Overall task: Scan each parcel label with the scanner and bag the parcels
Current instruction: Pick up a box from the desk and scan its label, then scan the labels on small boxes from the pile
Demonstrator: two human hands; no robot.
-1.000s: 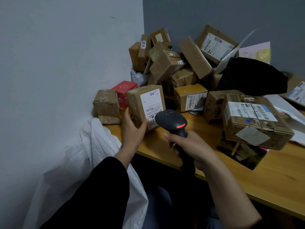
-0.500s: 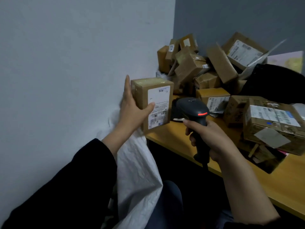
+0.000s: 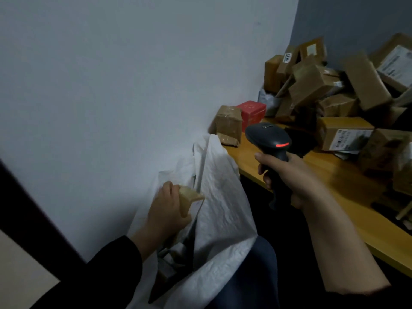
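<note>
My left hand [image 3: 166, 208] grips a small brown cardboard parcel [image 3: 189, 200] and holds it down in the mouth of the white woven bag [image 3: 223, 210], which hangs beside the table's left end against the wall. Only the parcel's top corner and a strip of its white label show. My right hand [image 3: 289, 177] grips the handle of the black barcode scanner [image 3: 268, 139] above the table's near edge; its red light glows. Other parcels lie inside the bag, dim and partly hidden.
A heap of brown parcels [image 3: 330, 85] fills the corner of the wooden table [image 3: 347, 197]. A red box [image 3: 253, 112] and a taped brown parcel [image 3: 229, 123] stand at the table's left end. A labelled box [image 3: 344, 134] lies right of the scanner. White wall on the left.
My left hand has carried the scanned parcel from in front of the scanner down and left into the bag's opening. The scanner hand stays over the table edge. My view has swung left.
</note>
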